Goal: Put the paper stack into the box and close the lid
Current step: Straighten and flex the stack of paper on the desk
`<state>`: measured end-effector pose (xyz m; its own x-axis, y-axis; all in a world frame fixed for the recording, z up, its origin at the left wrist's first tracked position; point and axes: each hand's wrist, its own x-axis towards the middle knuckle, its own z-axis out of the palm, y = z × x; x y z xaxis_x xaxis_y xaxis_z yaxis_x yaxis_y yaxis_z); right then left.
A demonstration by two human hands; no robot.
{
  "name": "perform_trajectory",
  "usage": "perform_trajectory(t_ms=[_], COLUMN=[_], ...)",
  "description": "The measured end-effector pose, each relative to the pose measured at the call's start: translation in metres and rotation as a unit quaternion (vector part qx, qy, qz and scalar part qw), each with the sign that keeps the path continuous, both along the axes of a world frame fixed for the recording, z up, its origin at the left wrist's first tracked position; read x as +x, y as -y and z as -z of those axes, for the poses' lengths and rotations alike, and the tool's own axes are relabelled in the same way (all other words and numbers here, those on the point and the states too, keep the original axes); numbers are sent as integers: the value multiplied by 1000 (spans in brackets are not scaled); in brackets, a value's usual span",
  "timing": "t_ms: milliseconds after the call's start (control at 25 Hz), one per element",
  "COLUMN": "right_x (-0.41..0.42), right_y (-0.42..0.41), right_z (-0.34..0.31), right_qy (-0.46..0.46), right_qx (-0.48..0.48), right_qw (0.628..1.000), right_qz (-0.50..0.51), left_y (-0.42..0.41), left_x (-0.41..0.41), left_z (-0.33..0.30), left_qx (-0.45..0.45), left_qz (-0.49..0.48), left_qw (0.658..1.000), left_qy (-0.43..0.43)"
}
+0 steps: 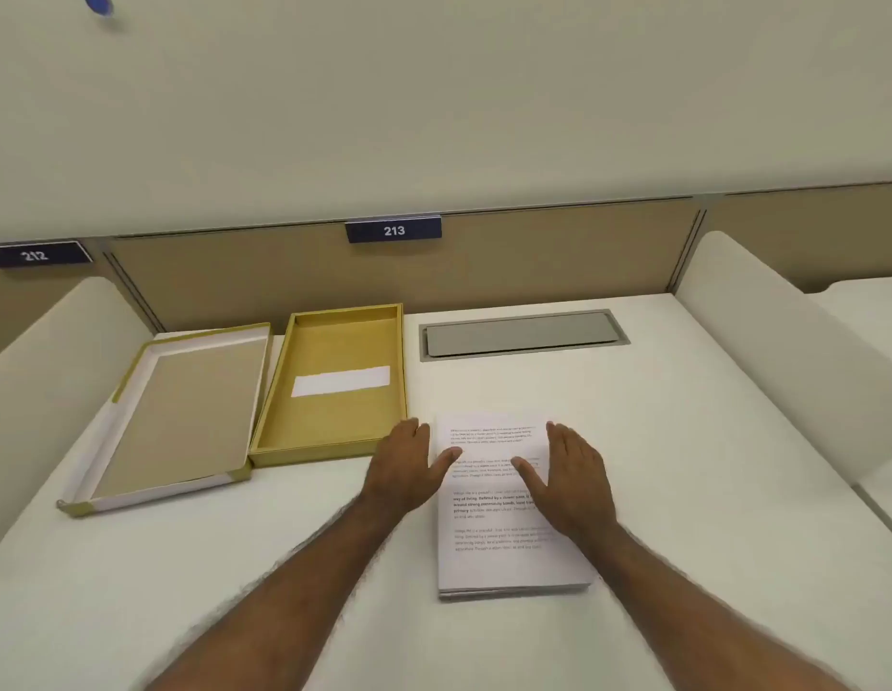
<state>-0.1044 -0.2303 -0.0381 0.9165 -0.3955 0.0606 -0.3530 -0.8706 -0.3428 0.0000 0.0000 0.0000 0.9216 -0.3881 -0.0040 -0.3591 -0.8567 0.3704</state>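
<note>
A stack of white printed paper [493,561] lies flat on the white desk, in front of me and a little right of centre. My left hand [406,466] hovers open at the stack's left edge, thumb over the top sheet. My right hand [571,473] hovers open over the stack's right side. Neither hand grips the paper. The yellow box [334,341] sits open to the left of the stack, with a white label on its floor. Its lid [184,411] lies upside down further left, touching the box.
A grey cable hatch [523,334] is set into the desk behind the paper. White side dividers [763,351] flank the desk on both sides, and a tan back panel carries the sign 213 [393,230].
</note>
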Motion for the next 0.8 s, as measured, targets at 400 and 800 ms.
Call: perform_trajectory(t_ms=[400, 800], right_x=[5, 28], right_y=[32, 50], right_z=[6, -6], right_qy=[-127, -180], right_qx=[368, 542], right_qw=[904, 808], right_qz=[178, 145], left_y=[10, 20], left_x=[-14, -11], left_z=[50, 52], left_qx=[-162, -139], left_qz=[-208, -242], left_qw=[928, 921], left_qy=[-263, -273])
